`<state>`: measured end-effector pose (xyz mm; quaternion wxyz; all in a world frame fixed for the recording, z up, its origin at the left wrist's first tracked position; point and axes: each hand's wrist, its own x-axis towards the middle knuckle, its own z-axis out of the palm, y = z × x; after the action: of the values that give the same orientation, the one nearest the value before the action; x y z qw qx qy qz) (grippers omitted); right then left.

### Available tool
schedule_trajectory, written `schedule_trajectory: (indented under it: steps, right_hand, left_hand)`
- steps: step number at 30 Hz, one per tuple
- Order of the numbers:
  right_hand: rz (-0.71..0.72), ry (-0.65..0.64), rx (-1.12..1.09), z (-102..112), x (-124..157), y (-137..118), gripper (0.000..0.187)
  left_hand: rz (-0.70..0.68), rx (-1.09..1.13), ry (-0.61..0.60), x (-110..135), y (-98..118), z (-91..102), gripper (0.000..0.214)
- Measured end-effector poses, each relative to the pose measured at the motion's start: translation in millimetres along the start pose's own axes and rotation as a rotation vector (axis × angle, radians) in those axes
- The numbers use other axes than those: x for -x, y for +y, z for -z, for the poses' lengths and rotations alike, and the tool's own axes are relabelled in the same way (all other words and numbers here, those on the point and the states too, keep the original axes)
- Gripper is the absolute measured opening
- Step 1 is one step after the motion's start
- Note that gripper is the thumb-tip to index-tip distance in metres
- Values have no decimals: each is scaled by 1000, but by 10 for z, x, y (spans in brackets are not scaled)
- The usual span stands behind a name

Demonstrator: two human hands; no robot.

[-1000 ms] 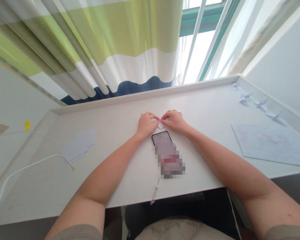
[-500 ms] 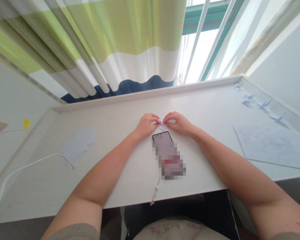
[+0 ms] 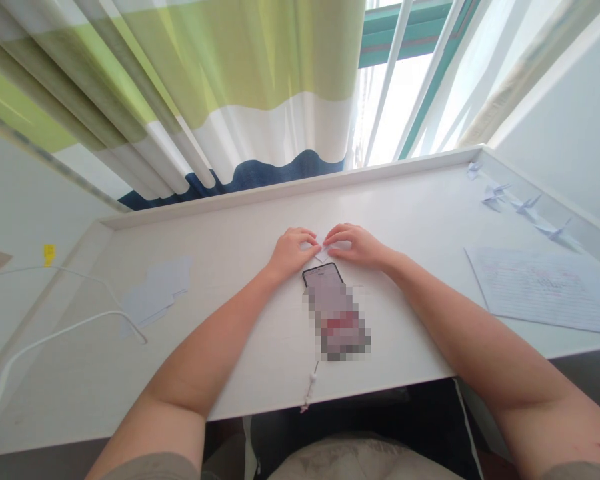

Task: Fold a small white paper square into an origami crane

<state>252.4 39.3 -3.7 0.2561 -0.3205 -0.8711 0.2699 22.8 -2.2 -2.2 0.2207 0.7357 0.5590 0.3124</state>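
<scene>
A small piece of folded white paper [image 3: 322, 255] lies on the white desk, just beyond the top edge of a phone. My left hand [image 3: 295, 252] pinches its left side between thumb and fingers. From the other side my right hand [image 3: 353, 245] has its thumb and fingertips on the paper's right part. Both hands hide much of the paper, so its full shape cannot be made out. The phone [image 3: 325, 275] lies face up between my forearms, its screen mostly pixelated, with a beaded strap [image 3: 311, 383] trailing to the desk's front edge.
Several folded paper figures [image 3: 526, 204] stand along the right rim. Near them lies a written-on sheet [image 3: 540, 287]. Loose white paper pieces [image 3: 163, 287] overlap at left, beside a white cable [image 3: 70, 325]. A raised ledge [image 3: 230, 195] runs along the back below the curtain [image 3: 275, 127].
My right fingers and thumb have spread slightly apart at the paper. My left hand has barely moved. The whole view has shifted a little.
</scene>
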Motion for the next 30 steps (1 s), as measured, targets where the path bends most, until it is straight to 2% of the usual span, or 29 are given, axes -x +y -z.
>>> schedule_trajectory:
  steps: [7,15,21,25,30]
  right_hand:
    - [-13,-101,219,57,28,-108,29]
    - [-32,-119,260,31,52,-171,31]
    - [-54,-82,247,38,44,-156,27]
    - [2,-98,195,69,52,-84,30]
    - [-1,-81,193,65,56,-106,27]
  left_hand:
    - [1,-23,11,-1,22,-6,5]
    - [-25,-98,29,19,35,7,8]
    - [-171,-314,-101,53,80,146,17]
    - [-187,-284,-93,48,28,168,19]
    - [-177,-210,-84,37,-12,162,26]
